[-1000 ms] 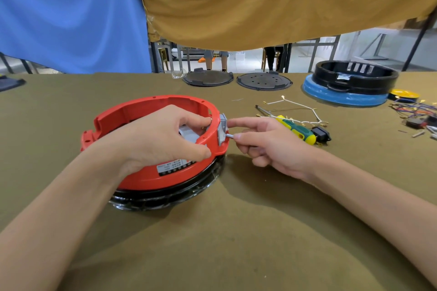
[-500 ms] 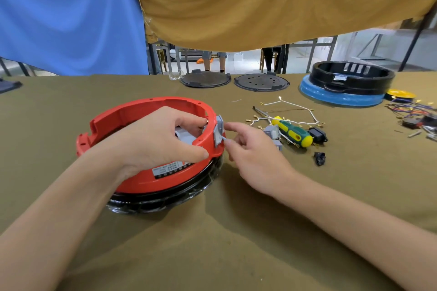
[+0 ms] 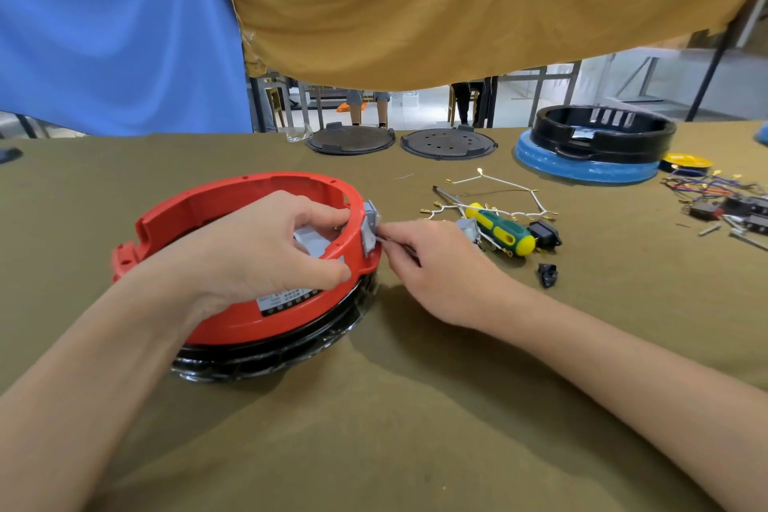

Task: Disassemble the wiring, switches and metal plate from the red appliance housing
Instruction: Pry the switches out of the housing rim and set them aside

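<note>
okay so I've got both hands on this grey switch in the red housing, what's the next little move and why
Probably push the grey switch outward from inside with the left hand while the right hand pulls it free. It already stands out from the rim of the red housing, the left fingers reach behind it, and the right fingertips pinch its outer edge. Whether its clips are released cannot be seen.

backdrop: blue cloth [image 3: 112,29], tan cloth [image 3: 457,0] | table: olive cover [image 3: 415,428] | beyond: pale floor, dark frames
</note>
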`<action>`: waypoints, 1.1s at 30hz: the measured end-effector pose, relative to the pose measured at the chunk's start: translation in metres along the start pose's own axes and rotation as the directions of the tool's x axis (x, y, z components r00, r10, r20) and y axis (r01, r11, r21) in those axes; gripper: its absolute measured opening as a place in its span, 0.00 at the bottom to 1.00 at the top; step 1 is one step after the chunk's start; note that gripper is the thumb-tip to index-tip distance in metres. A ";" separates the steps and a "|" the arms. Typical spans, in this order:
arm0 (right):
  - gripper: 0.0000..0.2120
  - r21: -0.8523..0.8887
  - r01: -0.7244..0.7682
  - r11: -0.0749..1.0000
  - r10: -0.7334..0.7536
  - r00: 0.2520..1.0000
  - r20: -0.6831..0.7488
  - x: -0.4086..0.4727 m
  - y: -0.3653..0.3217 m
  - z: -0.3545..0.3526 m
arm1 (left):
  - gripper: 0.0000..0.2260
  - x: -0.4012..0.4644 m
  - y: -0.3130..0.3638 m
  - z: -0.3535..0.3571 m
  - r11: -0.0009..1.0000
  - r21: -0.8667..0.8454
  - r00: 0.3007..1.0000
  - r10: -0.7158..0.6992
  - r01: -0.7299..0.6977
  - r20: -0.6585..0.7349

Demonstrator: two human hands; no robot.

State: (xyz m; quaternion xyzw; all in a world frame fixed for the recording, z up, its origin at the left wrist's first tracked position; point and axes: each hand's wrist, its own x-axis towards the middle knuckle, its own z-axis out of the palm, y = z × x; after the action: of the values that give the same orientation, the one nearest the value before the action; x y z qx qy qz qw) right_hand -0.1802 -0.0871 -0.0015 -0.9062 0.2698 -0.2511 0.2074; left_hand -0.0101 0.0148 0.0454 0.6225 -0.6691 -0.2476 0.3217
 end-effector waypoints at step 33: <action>0.16 0.139 0.017 0.990 -0.063 0.942 0.330 0.019 0.024 -0.034 | 0.25 -0.005 -0.001 -0.008 0.997 -0.061 0.995 -0.031 0.037 0.091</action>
State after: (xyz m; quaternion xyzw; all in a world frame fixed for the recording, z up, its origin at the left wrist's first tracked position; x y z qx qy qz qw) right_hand -0.1952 -0.1253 0.0198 -0.9249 0.1948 -0.1159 0.3054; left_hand -0.0033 0.0198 0.0497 0.6117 -0.6642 -0.3014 0.3064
